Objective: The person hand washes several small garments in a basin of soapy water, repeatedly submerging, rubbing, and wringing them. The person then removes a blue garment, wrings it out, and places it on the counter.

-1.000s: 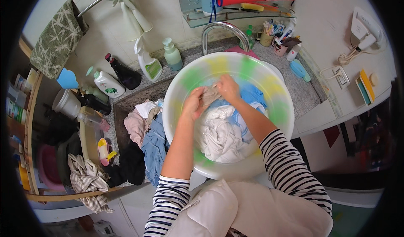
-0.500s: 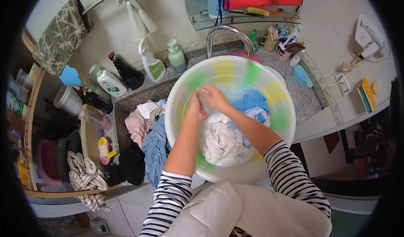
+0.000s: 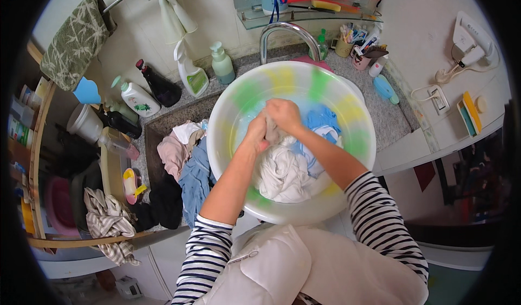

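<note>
My left hand (image 3: 257,133) and my right hand (image 3: 284,114) are pressed close together over a large basin (image 3: 358,164) with green and yellow patches. Both are closed on a pale wet cloth (image 3: 273,135), bunched between them; its kind does not show. Below the hands lies a crumpled white garment (image 3: 286,174). To the right of it rests a blue cloth (image 3: 324,119), with a light blue and white piece beside it. Bluish-white water (image 3: 248,122) shows near the basin's far left wall.
A chrome faucet (image 3: 264,39) arches over the basin's far rim. In the sink at left lie blue denim (image 3: 196,177) and pink clothing (image 3: 172,154). Several bottles, including a spray bottle (image 3: 191,76), line the back. A blue brush (image 3: 385,89) lies on the right counter.
My hands have drawn closer together, and the pale cloth now shows between them. The splashing at my hands has lessened. The whole view has shifted slightly.
</note>
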Available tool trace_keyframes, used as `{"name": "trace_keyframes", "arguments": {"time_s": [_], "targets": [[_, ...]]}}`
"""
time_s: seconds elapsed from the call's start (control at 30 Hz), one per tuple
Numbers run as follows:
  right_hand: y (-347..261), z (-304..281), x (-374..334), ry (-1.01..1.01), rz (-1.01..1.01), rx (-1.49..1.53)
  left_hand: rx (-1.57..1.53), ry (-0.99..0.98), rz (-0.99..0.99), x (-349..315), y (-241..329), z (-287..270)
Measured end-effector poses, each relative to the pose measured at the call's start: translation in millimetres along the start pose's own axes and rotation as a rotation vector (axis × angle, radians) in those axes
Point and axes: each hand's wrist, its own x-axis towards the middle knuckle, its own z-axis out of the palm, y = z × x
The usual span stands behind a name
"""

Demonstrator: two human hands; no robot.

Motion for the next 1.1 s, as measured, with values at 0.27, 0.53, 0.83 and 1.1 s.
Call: {"name": "trace_keyframes", "arguments": {"time_s": [0.27, 0.53, 0.83, 1.1], "targets": [[3, -95, -74, -0.983, 0.141, -0.128, 1.367, -0.454, 0.144, -92, -15, 3], [-44, -91, -49, -1.113, 0.085, -0.264, 1.704, -0.102, 0.313, -125, 21, -11], [-144, -19, -1, -0.629, -0.279, -0.372, 1.358, 0.42, 0.504, -163, 103, -207], [-207, 150, -1, -0.966, -0.445, -0.496, 1.736, 0.443, 0.104, -166, 30, -245]]}}
